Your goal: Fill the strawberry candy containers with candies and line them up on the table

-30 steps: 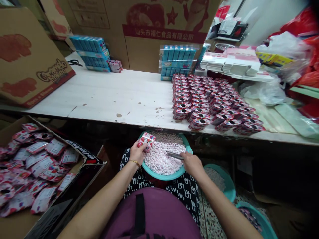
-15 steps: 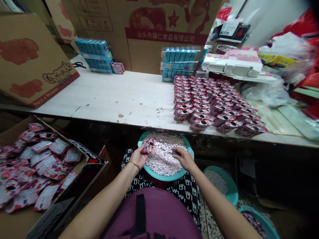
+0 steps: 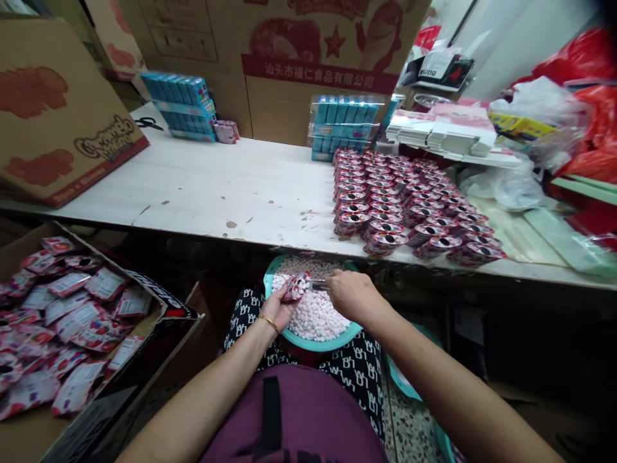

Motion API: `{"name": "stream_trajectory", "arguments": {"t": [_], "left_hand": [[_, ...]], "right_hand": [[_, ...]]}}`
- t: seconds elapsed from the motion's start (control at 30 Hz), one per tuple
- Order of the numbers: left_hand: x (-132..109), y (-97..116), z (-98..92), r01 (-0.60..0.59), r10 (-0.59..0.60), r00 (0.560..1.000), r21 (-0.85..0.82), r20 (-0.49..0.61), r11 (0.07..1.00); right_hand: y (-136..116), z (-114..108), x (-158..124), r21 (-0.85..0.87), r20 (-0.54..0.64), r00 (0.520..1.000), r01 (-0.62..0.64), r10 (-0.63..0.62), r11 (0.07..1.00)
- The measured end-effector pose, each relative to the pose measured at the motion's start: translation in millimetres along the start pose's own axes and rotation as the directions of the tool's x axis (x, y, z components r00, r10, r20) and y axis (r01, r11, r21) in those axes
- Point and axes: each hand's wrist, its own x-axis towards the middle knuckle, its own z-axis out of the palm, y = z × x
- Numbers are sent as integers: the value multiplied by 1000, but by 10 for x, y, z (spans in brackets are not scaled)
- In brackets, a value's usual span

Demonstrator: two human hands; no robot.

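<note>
My left hand grips a red and white printed packet, tilted with its opening toward the right. In my right hand, the closed fingers hold a small scoop, whose end is at the packet's opening. Both hands are over a teal basin on my lap, which holds many small white and pale pink pellets. The scoop's far end is partly hidden by the packet.
Rows of upright packets stand on the white table. An open carton of loose packets is at the left. Blue boxes stand by a large carton. Another teal basin sits low at the right.
My right hand has lifted from the pellets, turned over and brought the scoop to the packet. My left hand has moved slightly right and tilted the packet.
</note>
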Motion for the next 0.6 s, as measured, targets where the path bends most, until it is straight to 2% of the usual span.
{"name": "stream_trajectory", "arguments": {"t": [0.17, 0.33, 0.43, 0.6], "left_hand": [[-25, 55, -4, 39, -46, 996, -90, -76, 995], [-104, -13, 39, 131, -142, 985, -118, -93, 984], [-151, -97, 107, 150, -161, 983, -118, -89, 982], [-163, -107, 191, 115, -123, 984, -68, -131, 991]], "right_hand": [[181, -75, -118, 62, -51, 998, -35, 38, 997], [379, 51, -114, 296, -169, 976, -80, 135, 952], [353, 181, -1, 429, -188, 974, -31, 123, 903], [202, 313, 202, 447, -135, 990, 21, 45, 894]]}}
